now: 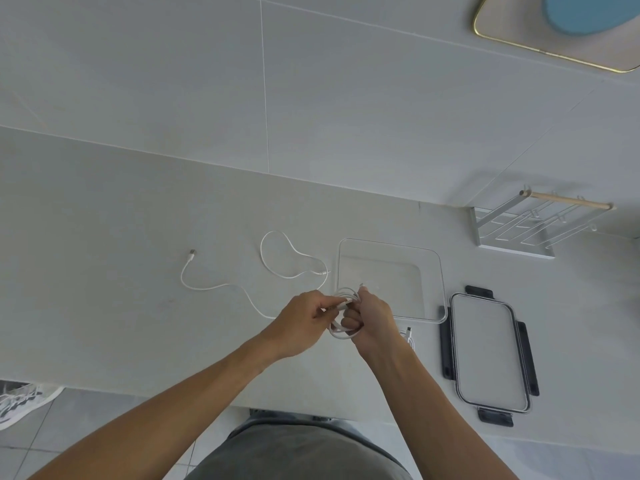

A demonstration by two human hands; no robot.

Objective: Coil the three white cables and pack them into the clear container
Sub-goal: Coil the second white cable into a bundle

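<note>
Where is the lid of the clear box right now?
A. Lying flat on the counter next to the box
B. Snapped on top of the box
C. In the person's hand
A. The lid lies flat on the counter beside the open clear container.

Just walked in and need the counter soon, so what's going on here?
A person is winding a white cable into a coil, right hand holding the loops, left hand pinching the strand. Another white cable lies loose on the counter. The clear container is empty, its lid lying beside it.
</note>
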